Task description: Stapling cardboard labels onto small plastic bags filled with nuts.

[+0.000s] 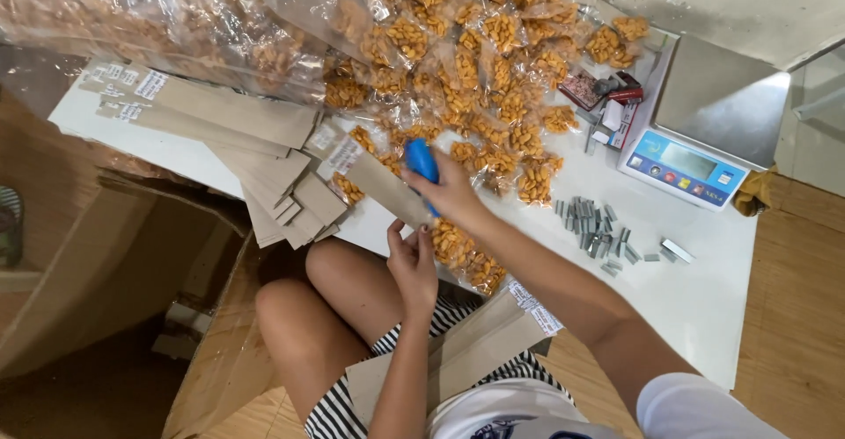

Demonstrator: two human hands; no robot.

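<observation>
Here, head view only:
Right hand [453,194]: fingers wrapped tight round a blue stapler [422,162], pressed down on the folded top of a snack bag, probably so the card is pinned flat while it is clamped.
Left hand [412,265]: fingers pinched together on the lower end of the same snack bag [453,244], just over the near edge of the table [704,298]; it seems to steady the bag against the stapler's push.
Card header [380,184]: a brown folded strip with a small white label at its upper-left end, lying across the bag's mouth under the stapler.
Spare cards [264,153]: long brown strips, each with a white label at one end, fanned along the table's left edge, within reach of the left hand.
Filled bags [475,78]: clear packets of orange-brown snacks heaped at the far middle of the table.
Big clear sack [158,17]: far left corner, holding more of the snacks.
Staples [598,228]: grey bars scattered right of the hands.
Scale [695,131]: far right corner, steel plate, blue and white front panel.
More cards [458,351]: on the lap.
</observation>
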